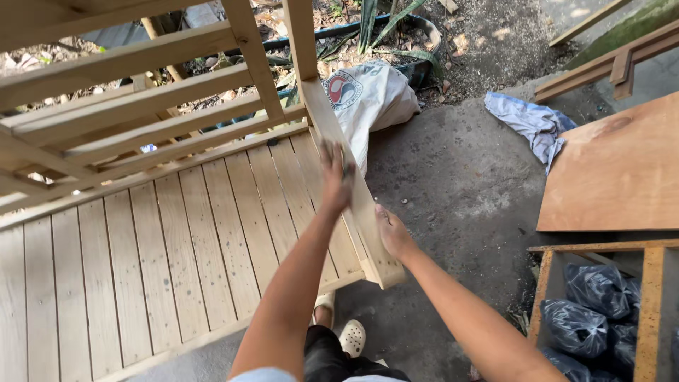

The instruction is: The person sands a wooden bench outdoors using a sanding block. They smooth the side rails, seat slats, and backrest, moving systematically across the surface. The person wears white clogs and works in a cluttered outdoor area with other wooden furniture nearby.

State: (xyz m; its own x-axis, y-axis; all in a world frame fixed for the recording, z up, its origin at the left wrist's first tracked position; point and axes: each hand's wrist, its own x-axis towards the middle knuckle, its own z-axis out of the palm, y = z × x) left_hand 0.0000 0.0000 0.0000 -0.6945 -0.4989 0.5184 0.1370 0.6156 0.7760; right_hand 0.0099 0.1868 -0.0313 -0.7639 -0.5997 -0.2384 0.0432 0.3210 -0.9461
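Note:
A pale wooden frame with a slatted panel (pixel 141 240) and slatted sides fills the left of the head view. Its side rail (pixel 368 212) runs diagonally down to a free end near the middle. My left hand (pixel 336 177) presses on the top of this rail, blurred, with something small and dark under the palm that I cannot identify. My right hand (pixel 391 232) rests against the rail's outer side a little lower, fingers on the wood.
A white sack (pixel 371 95) lies behind the rail on the concrete floor (pixel 460 184). A blue-grey cloth (pixel 530 124) and a plywood sheet (pixel 615 170) lie at right. A wooden crate (pixel 651 297) with dark plastic bags (pixel 598 290) stands at lower right. My pale shoe (pixel 351 337) shows below.

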